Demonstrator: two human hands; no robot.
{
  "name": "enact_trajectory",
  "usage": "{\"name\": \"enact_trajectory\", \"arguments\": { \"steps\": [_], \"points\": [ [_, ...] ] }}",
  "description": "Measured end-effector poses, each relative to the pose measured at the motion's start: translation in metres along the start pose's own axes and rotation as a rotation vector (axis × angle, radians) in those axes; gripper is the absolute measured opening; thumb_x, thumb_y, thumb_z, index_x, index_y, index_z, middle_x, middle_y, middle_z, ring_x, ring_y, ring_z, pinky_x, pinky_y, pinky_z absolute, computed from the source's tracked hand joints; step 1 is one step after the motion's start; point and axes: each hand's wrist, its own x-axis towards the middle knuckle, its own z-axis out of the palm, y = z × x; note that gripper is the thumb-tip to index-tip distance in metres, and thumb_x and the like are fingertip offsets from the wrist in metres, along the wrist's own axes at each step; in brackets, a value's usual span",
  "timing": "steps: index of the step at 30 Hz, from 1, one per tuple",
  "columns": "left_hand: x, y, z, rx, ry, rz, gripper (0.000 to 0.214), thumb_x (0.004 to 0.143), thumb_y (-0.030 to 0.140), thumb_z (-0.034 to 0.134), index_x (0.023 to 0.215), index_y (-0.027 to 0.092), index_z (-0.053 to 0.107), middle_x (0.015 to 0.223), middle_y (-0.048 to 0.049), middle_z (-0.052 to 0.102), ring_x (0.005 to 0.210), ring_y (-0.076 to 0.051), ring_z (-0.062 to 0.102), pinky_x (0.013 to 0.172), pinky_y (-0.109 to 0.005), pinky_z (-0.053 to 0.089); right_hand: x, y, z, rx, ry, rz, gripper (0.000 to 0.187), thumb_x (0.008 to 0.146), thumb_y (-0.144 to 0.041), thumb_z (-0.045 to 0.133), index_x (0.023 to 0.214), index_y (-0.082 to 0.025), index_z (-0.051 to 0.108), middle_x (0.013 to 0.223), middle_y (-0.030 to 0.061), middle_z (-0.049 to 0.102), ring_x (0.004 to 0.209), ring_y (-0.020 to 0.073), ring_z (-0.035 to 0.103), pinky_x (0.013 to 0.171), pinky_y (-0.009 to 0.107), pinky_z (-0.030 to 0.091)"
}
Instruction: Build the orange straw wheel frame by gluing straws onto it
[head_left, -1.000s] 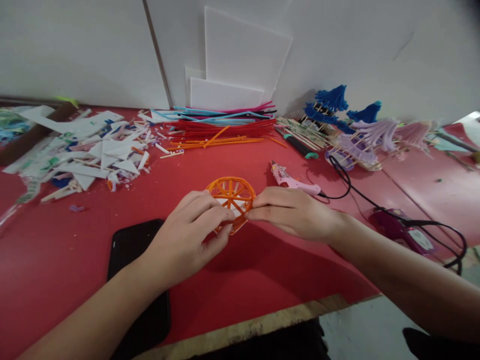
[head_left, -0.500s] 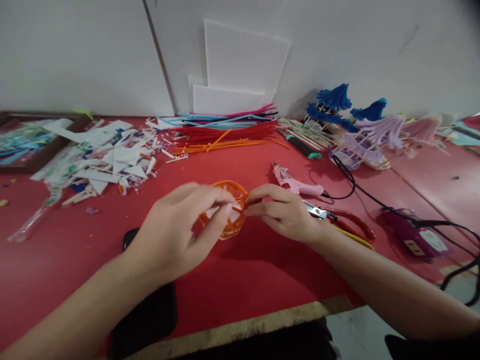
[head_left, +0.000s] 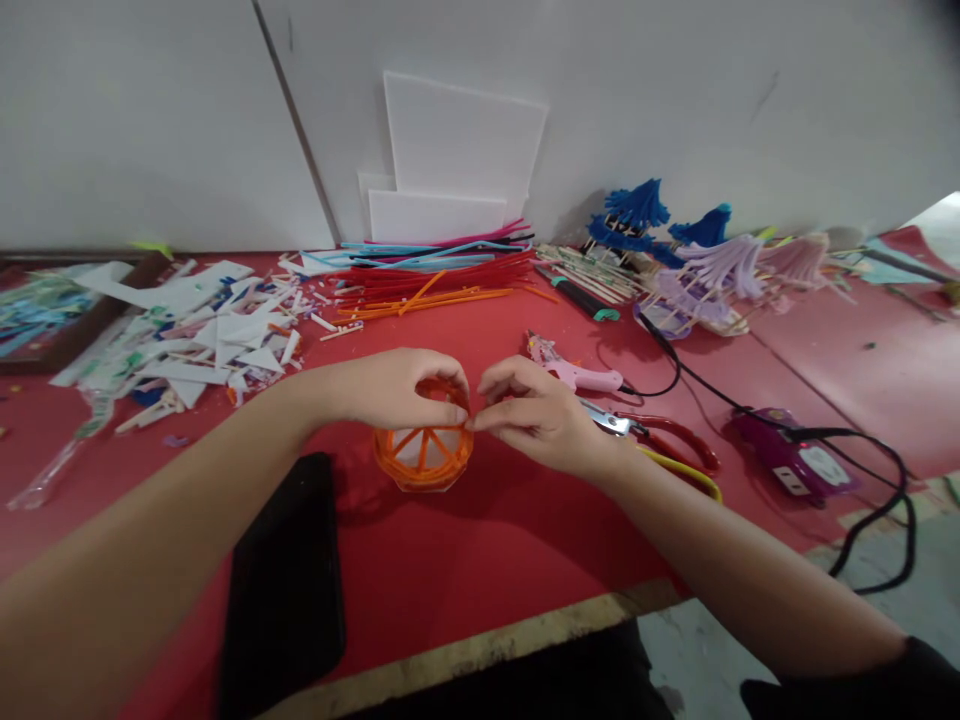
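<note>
A round openwork frame of orange pipe cleaners (head_left: pixel 424 462), with spoke-like strips over a white base, sits low in front of me on the red table. My left hand (head_left: pixel 401 388) curves over its far side, thumb and fingers closed on the upper rim. From the right, my right hand (head_left: pixel 536 415) brings its fingertips together at the frame's right edge, touching or almost touching the left thumb. Whatever lies between those right fingertips is hidden. A pink glue gun (head_left: pixel 574 368) and red-handled pliers (head_left: pixel 660 435) lie just beyond my right hand.
A black phone (head_left: pixel 289 580) lies below my left forearm. White scraps (head_left: pixel 217 335) are heaped at left. Loose pipe cleaners (head_left: pixel 442 270) lie at the back. Blue and lilac models (head_left: pixel 720 270) stand at right, near a purple power strip (head_left: pixel 795 455) with black cable.
My left hand has swung over to the frame's far side and now grips its rim, showing more spokes. The right hand stays at the right edge. The view has shifted slightly.
</note>
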Motion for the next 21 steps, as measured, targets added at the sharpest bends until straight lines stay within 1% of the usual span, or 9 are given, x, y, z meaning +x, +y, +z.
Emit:
{"name": "enact_trajectory", "arguments": {
  "steps": [3, 6, 8, 13, 15, 18, 20, 21],
  "points": [
    [-0.004, -0.002, -0.002, -0.027, -0.054, 0.006, 0.027, 0.074, 0.032, 0.057, 0.098, 0.023, 0.065, 0.098, -0.0014, 0.069, 0.088, -0.019, 0.064, 0.074, -0.026, 0.048, 0.002, -0.001, 0.001, -0.010, -0.028, -0.016, 0.019, 0.086, -0.011, 0.053, 0.087, -0.021, 0.069, 0.100, 0.0064, 0.053, 0.094, 0.0137, 0.056, 0.076, 0.030, 0.052],
    [-0.008, -0.004, -0.002, -0.134, -0.130, -0.001, 0.028, 0.075, 0.031, 0.055, 0.099, 0.021, 0.065, 0.100, -0.0008, 0.068, 0.092, -0.018, 0.062, 0.079, -0.024, 0.046, 0.006, -0.002, 0.002, 0.011, -0.040, -0.019, 0.018, 0.085, -0.010, 0.054, 0.085, -0.020, 0.070, 0.103, 0.0074, 0.052, 0.098, 0.0151, 0.055, 0.080, 0.032, 0.051],
    [-0.011, -0.005, 0.001, -0.218, -0.144, -0.033, 0.028, 0.075, 0.033, 0.056, 0.099, 0.021, 0.065, 0.100, -0.0002, 0.067, 0.092, -0.017, 0.062, 0.080, -0.023, 0.045, 0.008, -0.004, 0.002, 0.052, -0.051, 0.016, 0.020, 0.083, -0.008, 0.053, 0.085, -0.019, 0.070, 0.105, 0.0082, 0.050, 0.099, 0.0154, 0.054, 0.081, 0.031, 0.051],
    [-0.017, -0.005, 0.011, -0.320, -0.012, -0.145, 0.030, 0.071, 0.040, 0.062, 0.093, 0.020, 0.065, 0.098, -0.0020, 0.065, 0.090, -0.019, 0.060, 0.079, -0.026, 0.044, 0.009, -0.008, -0.002, 0.105, -0.069, 0.136, 0.034, 0.076, 0.001, 0.048, 0.085, -0.022, 0.071, 0.111, 0.0074, 0.050, 0.103, 0.0170, 0.053, 0.090, 0.038, 0.048],
    [-0.020, -0.005, 0.015, -0.342, 0.007, -0.161, 0.031, 0.070, 0.042, 0.063, 0.092, 0.021, 0.065, 0.096, -0.0019, 0.065, 0.088, -0.019, 0.060, 0.077, -0.026, 0.044, 0.007, -0.009, -0.002, 0.109, -0.082, 0.173, 0.041, 0.073, 0.003, 0.045, 0.089, -0.024, 0.072, 0.111, 0.0071, 0.050, 0.105, 0.0175, 0.052, 0.092, 0.039, 0.046],
    [-0.023, -0.005, 0.020, -0.375, 0.044, -0.185, 0.029, 0.071, 0.041, 0.062, 0.091, 0.020, 0.063, 0.092, -0.0013, 0.065, 0.085, -0.019, 0.060, 0.075, -0.026, 0.045, 0.004, -0.012, -0.003, 0.122, -0.129, 0.219, 0.051, 0.070, 0.005, 0.041, 0.096, -0.027, 0.072, 0.114, 0.0060, 0.052, 0.110, 0.0170, 0.050, 0.095, 0.039, 0.044],
    [-0.025, -0.004, 0.024, -0.406, 0.080, -0.208, 0.026, 0.072, 0.040, 0.060, 0.089, 0.019, 0.062, 0.089, -0.0013, 0.065, 0.081, -0.018, 0.060, 0.072, -0.027, 0.045, 0.003, -0.012, -0.006, 0.136, -0.183, 0.262, 0.052, 0.072, 0.003, 0.042, 0.103, -0.028, 0.071, 0.116, 0.0060, 0.053, 0.113, 0.0164, 0.050, 0.096, 0.038, 0.044],
    [-0.026, -0.004, 0.026, -0.423, 0.100, -0.218, 0.026, 0.073, 0.041, 0.059, 0.087, 0.019, 0.061, 0.087, -0.0013, 0.065, 0.080, -0.018, 0.060, 0.071, -0.027, 0.045, 0.003, -0.012, -0.009, 0.130, -0.198, 0.319, 0.049, 0.075, -0.001, 0.044, 0.107, -0.027, 0.069, 0.117, 0.0058, 0.054, 0.113, 0.0160, 0.051, 0.097, 0.036, 0.043]
  ]
}}
